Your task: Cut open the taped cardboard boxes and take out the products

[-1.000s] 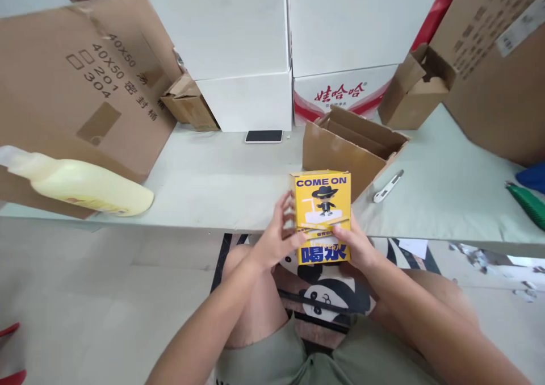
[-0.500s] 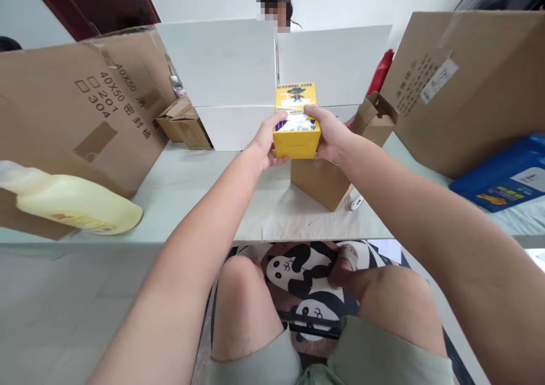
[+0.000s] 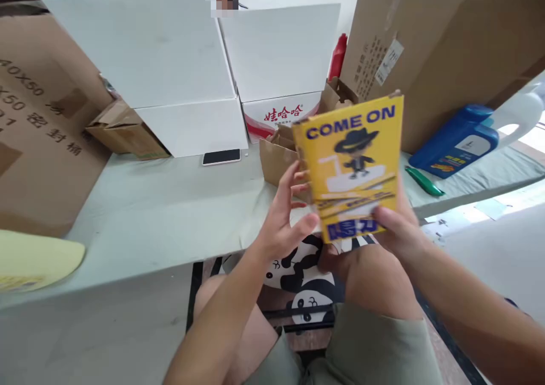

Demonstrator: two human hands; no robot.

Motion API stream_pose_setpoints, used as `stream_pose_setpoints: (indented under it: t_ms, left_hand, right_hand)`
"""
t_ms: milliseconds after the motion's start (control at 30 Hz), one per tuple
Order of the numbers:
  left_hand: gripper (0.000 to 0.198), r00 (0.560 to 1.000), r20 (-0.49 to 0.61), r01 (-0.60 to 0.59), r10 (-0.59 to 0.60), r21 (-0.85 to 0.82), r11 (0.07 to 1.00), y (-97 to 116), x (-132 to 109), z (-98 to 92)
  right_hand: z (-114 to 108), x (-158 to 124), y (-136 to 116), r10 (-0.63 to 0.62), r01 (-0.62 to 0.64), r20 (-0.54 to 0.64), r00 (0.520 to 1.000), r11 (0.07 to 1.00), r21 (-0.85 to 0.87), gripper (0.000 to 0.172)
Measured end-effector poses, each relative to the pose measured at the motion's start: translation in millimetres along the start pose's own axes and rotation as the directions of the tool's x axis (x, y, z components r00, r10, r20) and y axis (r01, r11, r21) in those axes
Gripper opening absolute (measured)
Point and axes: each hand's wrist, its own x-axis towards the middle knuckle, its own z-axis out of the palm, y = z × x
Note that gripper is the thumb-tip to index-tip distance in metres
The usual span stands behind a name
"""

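I hold a yellow box (image 3: pixel 352 163) printed "COME ON" with a small figure in a black hat, upright in front of me, above my knees and the table's front edge. My right hand (image 3: pixel 398 229) grips its lower right corner, thumb on the front face. My left hand (image 3: pixel 286 214) is at its left side, thumb on the lower left of the front and fingers curled round the edge. Behind the box an open brown carton (image 3: pixel 276 157) stands on the pale green table (image 3: pixel 170 209).
White boxes (image 3: pixel 170 72) are stacked at the back, one with red print (image 3: pixel 281 115). A phone (image 3: pixel 221 157) lies before them. Large cardboard boxes stand left (image 3: pixel 38 135) and right (image 3: pixel 447 50). A blue bottle (image 3: pixel 455 143), a green tool (image 3: pixel 423 181) and a yellow bottle (image 3: pixel 34 257) lie on the table. Another person is behind the boxes.
The yellow box came back from arm's length over the table toward me and now stands upright with its front facing me. My view has turned right.
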Motion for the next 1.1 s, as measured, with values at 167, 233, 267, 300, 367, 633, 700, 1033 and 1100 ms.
stream_pose_setpoints:
  t_ms: [167,233,267,300,367,633,700,1033,1100]
  left_hand:
    - [0.050,0.947,-0.321,0.037,-0.010,0.076,0.996,-59,-6,-10.6]
    - [0.037,0.910,-0.412,0.103,-0.057,0.092,0.990,-80,-5,-23.4]
    - [0.032,0.899,-0.428,0.150,-0.096,0.094,0.984,-88,-4,-29.4]
    - [0.029,0.891,-0.432,0.198,-0.140,0.094,0.976,-95,-2,-34.6]
    - [0.027,0.877,-0.434,0.272,-0.208,0.091,0.958,-103,1,-42.1]
    - [0.029,0.890,-0.397,0.291,-0.225,0.114,0.950,-114,17,-52.7]
    - [0.030,0.881,-0.409,0.303,-0.239,0.099,0.948,-117,19,-55.1]
    - [0.030,0.838,-0.452,0.358,-0.306,0.032,0.933,-126,30,-61.7]
    - [0.028,0.842,-0.436,0.373,-0.317,0.046,0.927,-129,32,-61.5]
  right_hand:
    - [-56,-5,21,0.137,-0.126,-0.428,0.893,0.991,0.056,0.071]
    - [-78,15,28,0.191,-0.186,-0.486,0.853,0.981,0.061,0.057]
    - [-89,29,33,0.226,-0.226,-0.505,0.833,0.972,0.062,0.050]
    - [-99,46,39,0.272,-0.279,-0.514,0.813,0.958,0.066,0.043]
    - [-114,84,53,0.376,-0.396,-0.519,0.768,0.915,0.077,0.029]
    - [-122,234,104,0.460,-0.549,-0.538,0.707,0.836,-0.007,0.019]
    - [-121,253,112,0.413,-0.571,-0.599,0.686,0.816,-0.093,0.023]
    - [-121,302,123,0.361,-0.713,-0.696,0.621,0.629,-0.311,0.053]
    - [-117,317,127,0.386,-0.695,-0.661,0.644,0.657,-0.293,0.057]
